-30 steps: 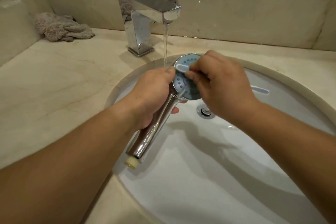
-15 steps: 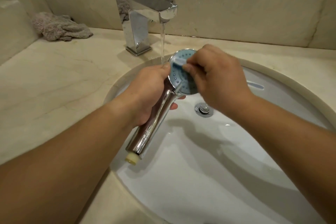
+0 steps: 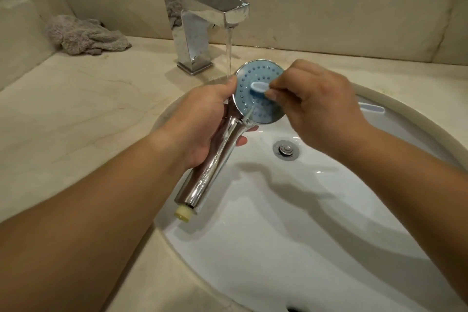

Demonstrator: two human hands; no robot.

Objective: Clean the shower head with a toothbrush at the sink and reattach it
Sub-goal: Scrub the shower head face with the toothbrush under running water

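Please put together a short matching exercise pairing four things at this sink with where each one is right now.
Things:
1. shower head
2. toothbrush
3. grey cloth
4. drain plug

Places:
A. on the counter by the wall
B. gripped by its handle in the left hand
C. at the bottom of the basin
D. pinched in the right hand

Pairs: 1-B, 2-D, 3-A, 4-C

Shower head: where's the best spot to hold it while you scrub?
Probably the long chrome handle of the shower head, wrapped from the left side, as the left hand does. It's narrow and round, so fingers close around it, leaving the blue face free for the toothbrush.
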